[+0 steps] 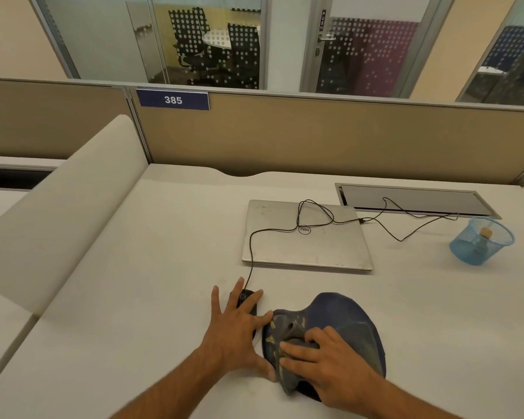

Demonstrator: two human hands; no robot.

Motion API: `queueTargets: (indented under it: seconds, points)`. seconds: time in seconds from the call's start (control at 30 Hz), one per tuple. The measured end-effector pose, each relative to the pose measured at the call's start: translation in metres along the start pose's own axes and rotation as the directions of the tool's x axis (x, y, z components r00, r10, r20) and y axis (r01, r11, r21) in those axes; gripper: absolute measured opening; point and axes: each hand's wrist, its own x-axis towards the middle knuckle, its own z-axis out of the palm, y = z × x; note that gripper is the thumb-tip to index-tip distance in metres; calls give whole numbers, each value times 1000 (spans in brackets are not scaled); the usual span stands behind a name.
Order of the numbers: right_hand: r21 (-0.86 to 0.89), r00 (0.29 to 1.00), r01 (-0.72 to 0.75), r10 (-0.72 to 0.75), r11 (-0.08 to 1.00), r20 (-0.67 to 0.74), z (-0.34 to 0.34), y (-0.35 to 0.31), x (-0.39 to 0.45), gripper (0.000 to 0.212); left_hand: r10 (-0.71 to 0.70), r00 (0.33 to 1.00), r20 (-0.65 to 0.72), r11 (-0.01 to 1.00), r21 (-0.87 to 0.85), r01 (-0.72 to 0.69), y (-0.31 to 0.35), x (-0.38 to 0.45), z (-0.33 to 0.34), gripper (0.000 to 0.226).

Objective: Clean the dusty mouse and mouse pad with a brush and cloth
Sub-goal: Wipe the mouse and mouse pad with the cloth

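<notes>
Right hand [330,361] pressed a crumpled grey cloth [288,343] onto the dark blue rounded mouse pad [354,322], fingers bent over the bunched fabric, gripping it against the pad; likely mid-wipe, with the cloth wadded so pressure went into one patch. Left hand [236,325] lay flat with fingers spread and straight, holding nothing: fingertips rested over the black corded mouse [245,300], thumb side touched the pad's left edge. Read that as a brace, keeping the pad from sliding under the wiping stroke and pinning the mouse clear of it. The mouse sat on the bare white worktop [139,297] just beside the pad, not on it, presumably moved off so the whole pad surface was reachable. Yellowish marks showed on the pad near the cloth; couldn't tell if dirt or print. The pad's near edge sat near the worktop's front edge. The thin black mouse cable [251,246] ran up and looped loosely across the lid of the closed silver laptop [306,237], so slack was there and the mouse wasn't being tugged. The translucent blue mesh cup [481,240] stood well apart at right with something tan inside; possibly the brush handle, too small to confirm. Judgement: pad wipe was in progress; couldn't tell how far the mouse cleaning had got.
</notes>
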Motion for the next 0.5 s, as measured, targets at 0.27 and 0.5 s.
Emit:
queueTargets:
  seconds: [0.27, 0.5]
  points:
    - [40, 959, -285, 285, 958, 4, -27, 23, 35, 43, 0, 1000, 7, 1000, -28, 0, -1, -1, -1, 125]
    - [-39, 995, 58, -54, 998, 79, -5, -6, 10, 48, -31, 999, 29, 999, -23, 32, 2, -2, -3, 118]
